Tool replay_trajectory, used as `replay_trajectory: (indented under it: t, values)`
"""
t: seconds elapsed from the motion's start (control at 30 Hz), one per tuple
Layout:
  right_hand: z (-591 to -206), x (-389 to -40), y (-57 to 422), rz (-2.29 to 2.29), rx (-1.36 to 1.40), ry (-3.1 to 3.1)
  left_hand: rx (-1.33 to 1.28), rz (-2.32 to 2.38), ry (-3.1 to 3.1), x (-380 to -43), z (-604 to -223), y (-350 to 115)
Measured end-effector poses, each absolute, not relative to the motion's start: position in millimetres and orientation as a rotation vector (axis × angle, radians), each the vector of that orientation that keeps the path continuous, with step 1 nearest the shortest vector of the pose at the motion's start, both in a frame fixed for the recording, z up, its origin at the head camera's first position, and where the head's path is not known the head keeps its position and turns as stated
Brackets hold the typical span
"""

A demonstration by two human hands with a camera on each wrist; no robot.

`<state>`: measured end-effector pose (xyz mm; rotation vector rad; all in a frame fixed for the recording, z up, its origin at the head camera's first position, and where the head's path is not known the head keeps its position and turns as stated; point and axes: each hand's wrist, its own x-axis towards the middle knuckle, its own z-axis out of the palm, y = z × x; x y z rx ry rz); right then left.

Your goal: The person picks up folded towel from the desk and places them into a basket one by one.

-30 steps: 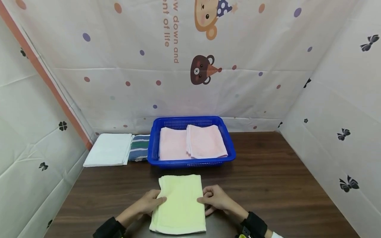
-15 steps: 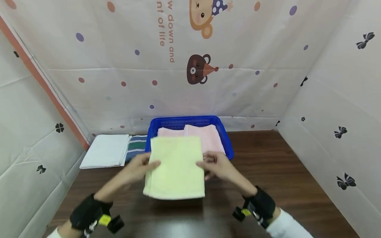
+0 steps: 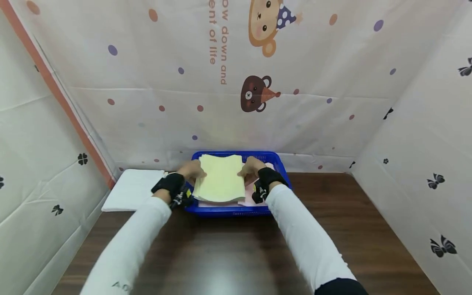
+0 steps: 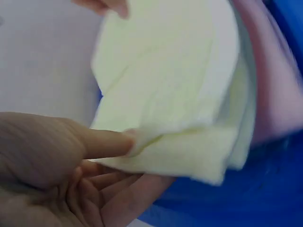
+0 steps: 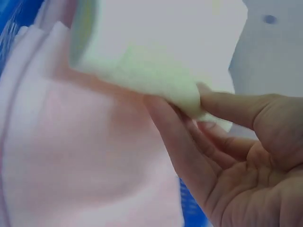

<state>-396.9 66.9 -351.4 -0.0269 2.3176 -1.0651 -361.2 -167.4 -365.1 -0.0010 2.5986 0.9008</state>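
A folded pale yellow towel (image 3: 220, 178) is held over the blue basket (image 3: 236, 211). My left hand (image 3: 192, 170) pinches its left edge, thumb on top and fingers beneath, as the left wrist view shows. On the opposite edge, my right hand (image 3: 251, 169) grips the towel between thumb and fingers. Below it in the basket lie folded pink towels (image 5: 104, 156), mostly covered by the yellow one in the head view. The yellow towel's layers hang a little apart at the near edge in the left wrist view.
A folded white towel (image 3: 133, 190) lies on the brown table (image 3: 221, 254) left of the basket. The striped towel beside it is hidden behind my left arm. A printed curtain (image 3: 206, 123) hangs right behind the basket, with more curtain on both sides.
Both hands lifted the yellow towel off the table in front and carried it forward, away from me, over the basket. It now covers much of the pink towels.
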Motion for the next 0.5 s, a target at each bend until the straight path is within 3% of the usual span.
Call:
replay_trajectory:
  t: [0.2,0.5]
  values:
    - [-375,-402,57,-0.891,0.004,2.465,-0.002,0.351,2.748,-381,-373,-143]
    - [-393,-413,60,-0.781,0.000,2.470,-0.052,0.208,2.778,-400,-402,-136]
